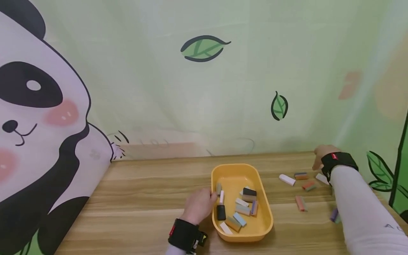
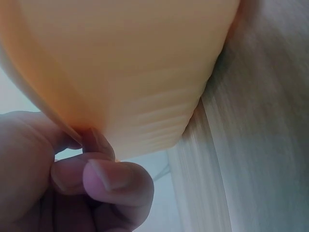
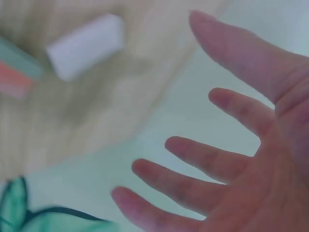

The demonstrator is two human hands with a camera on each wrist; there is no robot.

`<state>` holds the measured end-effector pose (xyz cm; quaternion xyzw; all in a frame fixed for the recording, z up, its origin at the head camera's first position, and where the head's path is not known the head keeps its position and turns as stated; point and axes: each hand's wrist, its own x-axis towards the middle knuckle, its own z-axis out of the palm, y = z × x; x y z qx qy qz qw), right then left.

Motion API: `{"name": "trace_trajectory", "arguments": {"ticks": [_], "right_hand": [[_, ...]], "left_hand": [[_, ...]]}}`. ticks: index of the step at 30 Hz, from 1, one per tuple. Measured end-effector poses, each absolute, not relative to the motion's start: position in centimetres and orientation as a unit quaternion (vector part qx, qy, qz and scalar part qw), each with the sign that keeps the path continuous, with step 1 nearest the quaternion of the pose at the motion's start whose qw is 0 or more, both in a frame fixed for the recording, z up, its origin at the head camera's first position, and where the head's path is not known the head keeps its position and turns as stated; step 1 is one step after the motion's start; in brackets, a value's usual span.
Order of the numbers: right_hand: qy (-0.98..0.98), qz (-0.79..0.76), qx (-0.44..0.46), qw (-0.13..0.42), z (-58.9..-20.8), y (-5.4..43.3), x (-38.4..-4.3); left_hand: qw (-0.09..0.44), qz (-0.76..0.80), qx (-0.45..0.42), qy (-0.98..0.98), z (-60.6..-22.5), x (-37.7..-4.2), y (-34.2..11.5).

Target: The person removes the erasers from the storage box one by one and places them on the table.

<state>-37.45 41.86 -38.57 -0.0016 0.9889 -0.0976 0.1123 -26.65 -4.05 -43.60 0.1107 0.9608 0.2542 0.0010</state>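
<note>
My left hand (image 1: pixel 198 205) pinches the left rim of a yellow plastic tray (image 1: pixel 267 216), thumb and curled fingers on the edge, as the left wrist view also shows. Inside the tray lie several small erasers or blocks, among them a black one (image 1: pixel 221 213), a light blue one (image 1: pixel 239 219) and a white one (image 1: pixel 226 228). Far to the right, my right hand (image 1: pixel 325 154) hovers above the table with fingers spread and nothing in them. Below it lies a white block (image 3: pixel 87 47), with a red and green block (image 3: pixel 19 67) beside that.
Right of the tray, several loose blocks lie on the wooden table (image 1: pixel 143 198): a white one (image 1: pixel 287 179), a red and grey one (image 1: pixel 300 203) and a purple one (image 1: pixel 334 214). A printed cloth (image 1: pixel 153 88) with a panda and leaves hangs behind the table.
</note>
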Motion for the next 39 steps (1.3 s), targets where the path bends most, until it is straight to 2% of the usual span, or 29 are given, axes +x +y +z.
{"name": "trace_trajectory", "arguments": {"ticks": [5, 12, 17, 21, 31, 39], "right_hand": [[0.990, -0.094, 0.000, 0.104, -34.1, 38.6, -37.1], [0.998, -0.007, -0.067, 0.018, -30.8, 32.9, -36.7], [0.989, 0.033, -0.138, -0.027, -29.5, 28.1, -36.3], [0.980, 0.064, -0.183, -0.048, -30.1, 24.1, -35.8], [0.963, 0.064, -0.262, 0.006, -34.0, 14.7, -34.0], [0.955, 0.034, -0.289, 0.053, -37.3, 11.5, -34.0]], "left_hand": [[-0.006, 0.248, 0.110, 0.962, -43.3, -26.6, -4.2], [-0.005, 0.245, 0.110, 0.963, -43.3, -26.5, -4.1], [-0.003, 0.251, 0.109, 0.962, -43.3, -26.6, -4.1], [-0.004, 0.251, 0.106, 0.962, -43.3, -26.7, -4.1], [-0.007, 0.250, 0.104, 0.963, -43.7, -26.5, -4.3], [0.002, 0.259, 0.106, 0.960, -43.6, -26.6, -4.2]]}}
